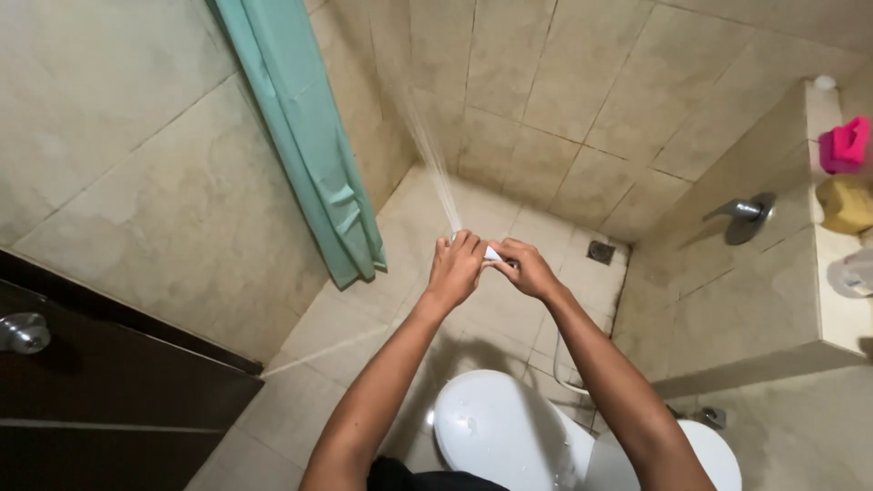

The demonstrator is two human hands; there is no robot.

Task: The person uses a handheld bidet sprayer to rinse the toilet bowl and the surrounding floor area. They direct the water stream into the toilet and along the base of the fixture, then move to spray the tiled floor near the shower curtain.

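Both hands close together around a small white spray nozzle point(491, 253), held out over the tiled floor point(364, 336): the left hand point(455, 268) wraps its fingers over the front end, while the right hand point(526, 268) pinches the rear end. A thin jet of water point(427, 145) shoots from the nozzle up toward the beige tiled wall point(564, 91). Below the forearms sits a white toilet point(509, 436), its lid wet with drops. A teal shower curtain point(309, 145) hangs to the left, a floor drain point(600, 252) lies just beyond the hands, and a metal tap handle point(741, 214) sticks out of the low wall on the right
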